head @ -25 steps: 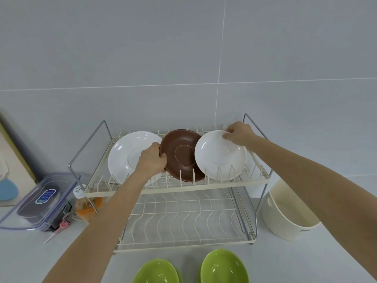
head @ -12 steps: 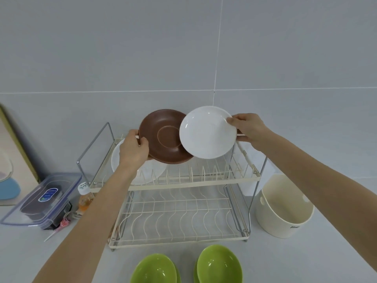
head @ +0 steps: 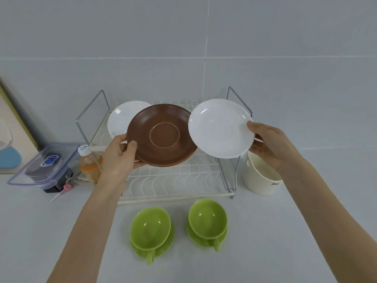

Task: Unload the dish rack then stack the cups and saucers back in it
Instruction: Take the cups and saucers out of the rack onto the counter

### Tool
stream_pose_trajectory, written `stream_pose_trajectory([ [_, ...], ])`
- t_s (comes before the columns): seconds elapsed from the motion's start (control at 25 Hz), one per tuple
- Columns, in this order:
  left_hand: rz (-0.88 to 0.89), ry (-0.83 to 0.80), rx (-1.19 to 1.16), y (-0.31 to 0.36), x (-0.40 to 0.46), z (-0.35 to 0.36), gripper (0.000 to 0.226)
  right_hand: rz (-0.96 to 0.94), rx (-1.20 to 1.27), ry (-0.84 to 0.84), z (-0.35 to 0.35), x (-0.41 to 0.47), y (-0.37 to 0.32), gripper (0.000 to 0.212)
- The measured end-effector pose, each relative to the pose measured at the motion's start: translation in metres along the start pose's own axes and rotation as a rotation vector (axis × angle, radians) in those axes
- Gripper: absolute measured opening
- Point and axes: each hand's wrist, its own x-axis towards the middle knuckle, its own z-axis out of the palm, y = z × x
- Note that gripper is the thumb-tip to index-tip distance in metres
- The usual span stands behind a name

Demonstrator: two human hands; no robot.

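Observation:
My left hand (head: 120, 156) grips a brown saucer (head: 163, 135) by its left rim, held in front of the two-tier wire dish rack (head: 179, 184). My right hand (head: 269, 146) holds a white saucer (head: 220, 128) by its right rim, beside the brown one and slightly overlapping it. A second white saucer (head: 124, 117) still stands in the rack's upper tier at the left, partly hidden by the brown saucer. Two green cups on green saucers (head: 151, 229) (head: 207, 221) sit on the counter in front of the rack.
A cream tub (head: 261, 178) stands right of the rack. On the left are a small orange bottle (head: 90, 164) and a clear lidded box (head: 44, 166). A tiled wall rises behind the rack.
Both saucers have been lifted out of the rack's upper tier and brought toward me and lower, now tilted flatter. The view has tipped down, showing the green cups fully.

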Motion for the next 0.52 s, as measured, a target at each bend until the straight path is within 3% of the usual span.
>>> stream_pose_trajectory([
  [0.52, -0.32, -0.054, 0.014, -0.114, -0.115, -0.027, 0.03, 0.275, 0.081, 0.252, -0.068, -0.112, 0.134, 0.012],
])
